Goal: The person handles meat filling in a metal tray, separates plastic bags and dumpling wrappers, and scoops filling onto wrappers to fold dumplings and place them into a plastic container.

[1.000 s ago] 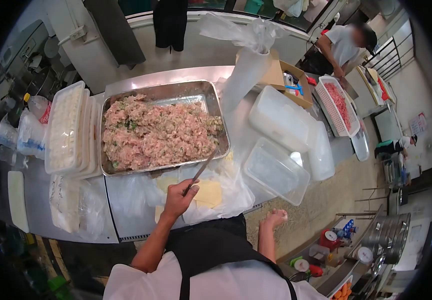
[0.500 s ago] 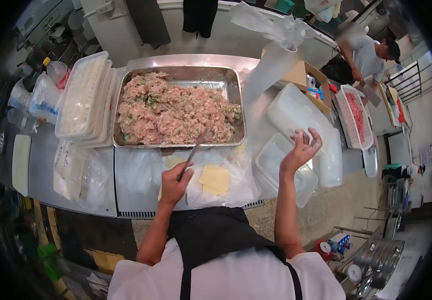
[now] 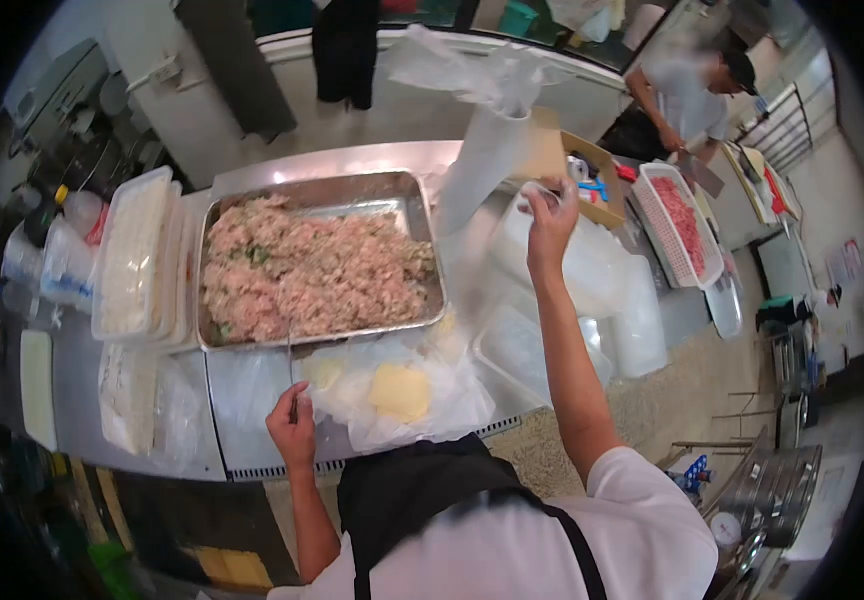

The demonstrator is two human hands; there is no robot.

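Observation:
My left hand (image 3: 293, 425) is closed around the dark handle of a narrow metal spreader (image 3: 290, 352), whose thin blade points up toward the near rim of a steel tray (image 3: 432, 262). Minced meat (image 3: 302, 268) flecked with green fills most of that tray. To the right of this hand, square yellow dough wrappers (image 3: 399, 392) lie stacked on a crumpled plastic bag (image 3: 462, 400). My right hand (image 3: 550, 222) is raised over a translucent plastic container (image 3: 582, 262), its fingers bent and apart with nothing visible in them.
Stacked lidded boxes (image 3: 134, 260) stand left of the tray. A hanging plastic bag (image 3: 482, 150) and a cardboard box (image 3: 602, 205) are at the back right. Beyond, a co-worker (image 3: 687, 105) holds a cleaver (image 3: 700, 177) near a basket of meat (image 3: 680, 225).
My right hand has moved up and away, toward the cardboard box. My left hand, with the spreader, is lower and farther left. The whole view has shifted somewhat.

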